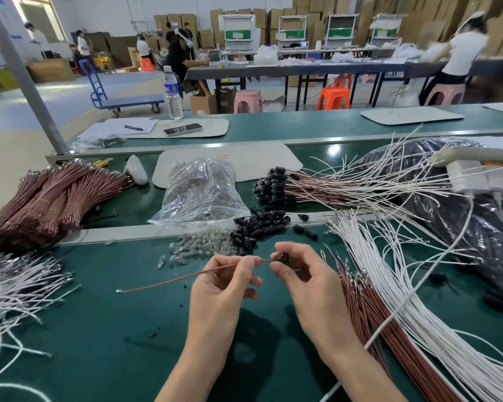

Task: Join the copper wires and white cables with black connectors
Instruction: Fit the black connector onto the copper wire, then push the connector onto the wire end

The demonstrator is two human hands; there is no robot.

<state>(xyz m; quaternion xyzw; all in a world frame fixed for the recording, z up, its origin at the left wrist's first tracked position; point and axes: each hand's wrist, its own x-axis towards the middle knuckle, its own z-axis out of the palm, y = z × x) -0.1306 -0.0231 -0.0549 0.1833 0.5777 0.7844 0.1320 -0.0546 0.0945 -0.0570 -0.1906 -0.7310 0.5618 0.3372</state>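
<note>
Copper wire [172,280] at connector [283,258] (tip first)

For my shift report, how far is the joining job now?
Done: a heap of finished assemblies lies farther back. In hand: the left hand pinches one copper wire, its tip at the black connector held by the right hand. Left: many loose connectors, bundled copper wires and white cables.

Left hand [224,288] and right hand [305,282] bare, bare forearms [204,361], slender fingers [235,261], short plain nails
</note>
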